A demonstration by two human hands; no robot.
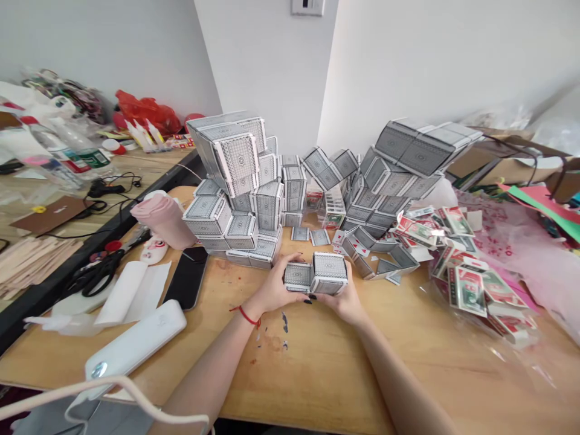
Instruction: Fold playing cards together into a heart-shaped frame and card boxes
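Observation:
Between my two hands is a joined pair of boxes made of grey patterned playing cards [329,273]; the left box is lower than the right one. My left hand [281,284] is closed round the left side, thumb along the near edge. On the right side my right hand [344,300] grips the taller box, its thumb meeting the left one at the bottom. Beyond the hands, two loose cards [320,237] lie face down. An open frame of folded cards [399,261] sits to the right of them.
Stacked card boxes [267,208] stand at the back left, with another leaning stack [408,157] at the back right. Opened card packs [469,289] pile up on the right. A phone [186,278], white device [136,338], pink cup [164,219] and scissors [102,272] lie left.

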